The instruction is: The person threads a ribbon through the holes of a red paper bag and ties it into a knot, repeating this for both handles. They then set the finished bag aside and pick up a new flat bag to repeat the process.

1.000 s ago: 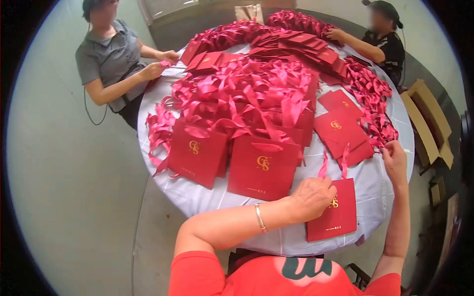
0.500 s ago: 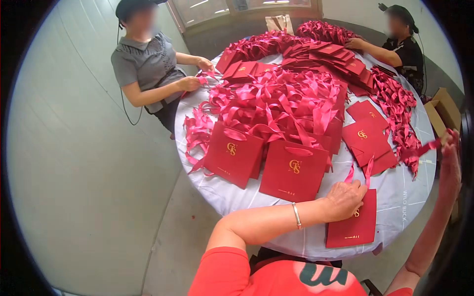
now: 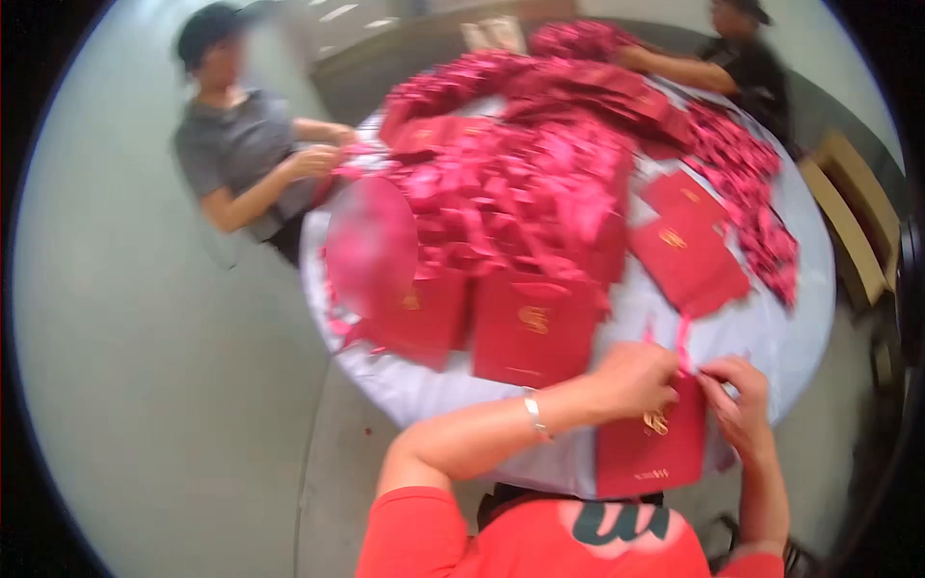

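Note:
A red paper bag with gold lettering (image 3: pixel 649 453) lies flat at the near edge of the round table. My left hand (image 3: pixel 636 379) is closed at its top edge, by the pink ribbon (image 3: pixel 683 345) that sticks up there; what its fingers grip is hidden. Just right of it, my right hand (image 3: pixel 736 393) pinches at the base of the ribbon, thumb and forefinger close together. Blur hides whether ribbon is between those fingertips. More flat red bags (image 3: pixel 689 246) lie beyond my hands.
Bags with pink ribbons (image 3: pixel 525 183) crowd the middle of the white-covered table (image 3: pixel 809 318). Loose ribbons (image 3: pixel 742 183) lie at the right. One person (image 3: pixel 236 144) works at the left, another (image 3: pixel 742 72) at the far right, near an open carton (image 3: pixel 848 217).
My right hand has come in from the far right, where it held up a ribbon, to the bag's top beside my left hand. The whole view has shifted and blurred.

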`<state>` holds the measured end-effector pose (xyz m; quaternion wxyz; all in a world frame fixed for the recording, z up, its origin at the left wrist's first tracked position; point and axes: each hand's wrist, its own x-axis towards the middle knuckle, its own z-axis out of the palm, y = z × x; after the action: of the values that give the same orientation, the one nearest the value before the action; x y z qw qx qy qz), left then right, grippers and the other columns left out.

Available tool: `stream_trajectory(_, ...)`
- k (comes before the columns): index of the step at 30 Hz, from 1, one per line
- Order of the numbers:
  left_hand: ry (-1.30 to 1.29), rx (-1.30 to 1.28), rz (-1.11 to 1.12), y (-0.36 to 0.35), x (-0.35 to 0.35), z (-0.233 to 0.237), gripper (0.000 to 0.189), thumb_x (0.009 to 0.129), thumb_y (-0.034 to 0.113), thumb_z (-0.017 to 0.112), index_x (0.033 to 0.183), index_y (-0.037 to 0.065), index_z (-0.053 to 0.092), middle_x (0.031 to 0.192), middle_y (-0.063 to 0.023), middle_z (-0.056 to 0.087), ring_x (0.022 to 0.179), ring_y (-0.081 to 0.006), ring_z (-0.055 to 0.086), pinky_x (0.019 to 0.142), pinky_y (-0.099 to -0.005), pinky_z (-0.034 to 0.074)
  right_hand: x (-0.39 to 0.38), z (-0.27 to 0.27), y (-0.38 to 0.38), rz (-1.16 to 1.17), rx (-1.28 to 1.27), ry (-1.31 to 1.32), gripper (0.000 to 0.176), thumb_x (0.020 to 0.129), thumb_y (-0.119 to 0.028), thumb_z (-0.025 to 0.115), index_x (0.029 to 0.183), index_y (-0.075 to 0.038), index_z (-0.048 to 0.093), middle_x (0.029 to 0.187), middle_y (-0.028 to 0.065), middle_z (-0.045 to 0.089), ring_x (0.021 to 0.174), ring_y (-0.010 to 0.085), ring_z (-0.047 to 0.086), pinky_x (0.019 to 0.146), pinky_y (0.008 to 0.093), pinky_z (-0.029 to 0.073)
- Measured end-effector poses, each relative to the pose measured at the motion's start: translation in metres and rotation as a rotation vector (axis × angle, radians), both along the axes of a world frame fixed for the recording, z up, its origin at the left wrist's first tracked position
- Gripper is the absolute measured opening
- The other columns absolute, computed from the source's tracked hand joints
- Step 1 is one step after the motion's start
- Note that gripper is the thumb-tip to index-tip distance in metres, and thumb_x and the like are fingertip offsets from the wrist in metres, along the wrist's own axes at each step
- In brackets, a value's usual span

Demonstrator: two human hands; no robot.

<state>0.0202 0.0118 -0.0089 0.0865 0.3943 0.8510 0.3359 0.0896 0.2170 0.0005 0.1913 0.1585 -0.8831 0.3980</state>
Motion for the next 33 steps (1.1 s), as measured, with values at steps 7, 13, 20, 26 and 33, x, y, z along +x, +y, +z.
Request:
stream_trajectory(7,-0.556,0.052,-0.074,-0.002,-0.014,-0.007,0.015,0.086,0.008,0.072,0.095,-0.004,0.07,0.08,-0.0055,0.072,0.075,-0.0087,0.064,0.064,-0.0251,0.052,0.022,-0.024,0.003,-0.006,-0.682,-0.477,0.015,0.094,0.001,0.059,0.105,0.002,0.069,0.099,0.0084,0.069,0.087,0.0128,0.066,0.078,0.0243,0.053)
stream_trajectory(13,-0.748,0.026,-0.109,-0.003,-0.016,0.006,0.018,0.092,0.008,0.066,0.104,-0.004,0.069,0.081,0.0014,0.067,0.072,-0.0018,0.056,0.062,-0.0194,0.046,0.032,-0.031,0.0,-0.018,-0.756,-0.43,0.016,0.095,0.0,0.059,0.108,0.002,0.068,0.098,0.008,0.068,0.088,0.0125,0.066,0.079,0.0235,0.054)
stream_trajectory(20,-0.519,-0.046,-0.097,-0.005,-0.008,0.013,0.024,0.086,0.013,0.067,0.105,0.0,0.069,0.084,-0.0137,0.073,0.078,-0.0197,0.071,0.07,-0.0323,0.053,0.031,-0.021,-0.002,-0.023,-0.364,-0.117,0.017,0.08,0.001,0.075,0.097,-0.001,0.072,0.084,0.0089,0.069,0.075,0.0174,0.067,0.064,0.0284,0.05)
stream_trajectory(26,-0.232,-0.017,-0.021,-0.005,0.008,0.012,0.016,0.086,0.008,0.067,0.1,-0.001,0.067,0.071,-0.0104,0.066,0.068,-0.0126,0.062,0.064,-0.0315,0.049,0.031,-0.025,-0.01,-0.007,-0.231,-0.001,0.014,0.075,0.002,0.076,0.086,-0.002,0.068,0.079,0.0107,0.066,0.069,0.0232,0.066,0.06,0.0306,0.051)
stream_trajectory(33,-0.432,0.06,-0.038,-0.002,0.011,0.002,0.017,0.09,0.005,0.063,0.105,-0.003,0.062,0.086,-0.0099,0.07,0.079,-0.0118,0.063,0.071,-0.0295,0.051,0.037,-0.028,-0.013,-0.048,0.052,0.204,0.021,0.068,-0.001,0.079,0.086,-0.006,0.069,0.08,0.0065,0.064,0.066,0.0227,0.064,0.056,0.0327,0.05)
